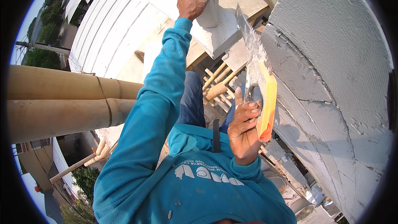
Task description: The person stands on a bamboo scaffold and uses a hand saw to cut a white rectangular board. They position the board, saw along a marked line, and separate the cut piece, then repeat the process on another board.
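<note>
My left hand [193, 3] reaches far forward and rests on a pale lightweight block [210, 10], its fingers spread over the surface. That block stands on another whitish block or slab [217, 37]. My right hand [244, 130] is close to my body, with its fingers closed round the handle of a handsaw [268, 99]. The handle is yellow-orange along its outer side. From it the coarse, jagged blade points forward, crusted with grey-white residue, its tip beside the slab. Part of the grip is hidden by my fingers.
A grey block wall [331, 54] with rough mortar joints rises close on my right. Thick bamboo poles [70, 99] run in from the left. Below lie more bamboo poles [217, 87] with gaps between them. A corrugated white roof [112, 25] spreads ahead left.
</note>
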### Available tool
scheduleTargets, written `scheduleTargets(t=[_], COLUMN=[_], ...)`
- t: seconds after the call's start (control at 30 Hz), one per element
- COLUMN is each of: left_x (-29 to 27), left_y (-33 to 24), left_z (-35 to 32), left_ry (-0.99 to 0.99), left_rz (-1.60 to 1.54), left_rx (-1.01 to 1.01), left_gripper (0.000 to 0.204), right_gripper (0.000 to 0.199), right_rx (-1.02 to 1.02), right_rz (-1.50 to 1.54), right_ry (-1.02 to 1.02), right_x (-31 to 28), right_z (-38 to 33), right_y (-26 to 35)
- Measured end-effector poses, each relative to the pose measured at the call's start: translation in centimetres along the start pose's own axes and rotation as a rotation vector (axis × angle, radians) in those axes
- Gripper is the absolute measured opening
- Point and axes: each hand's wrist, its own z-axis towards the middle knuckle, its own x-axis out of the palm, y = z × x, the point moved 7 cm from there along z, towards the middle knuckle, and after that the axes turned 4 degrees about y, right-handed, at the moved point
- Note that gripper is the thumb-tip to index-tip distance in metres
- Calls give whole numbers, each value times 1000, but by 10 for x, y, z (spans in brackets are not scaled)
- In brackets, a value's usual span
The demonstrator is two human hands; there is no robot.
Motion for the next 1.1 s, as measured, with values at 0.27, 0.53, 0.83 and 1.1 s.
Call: scheduleTargets(t=[0.27, 0.53, 0.83, 1.1], left_x=[0, 11, -11, 6], left_y=[3, 8, 14, -15], left_z=[2, 3, -5, 16], left_ry=[-14, -9, 59, 128], left_rz=[-14, 5, -23, -97], left_rx=[2, -17, -85, -32], left_gripper=[83, 79, 84, 84], right_gripper=[62, 61, 52, 40], right_rx=[-21, -81, 8, -66], right_rz=[74, -49, -258, -649], right_ry=[-246, -336, -295, -461], right_x=[-53, -77, -120, -97], right_z=[-20, -28, -45, -45], right_y=[23, 48, 68, 94])
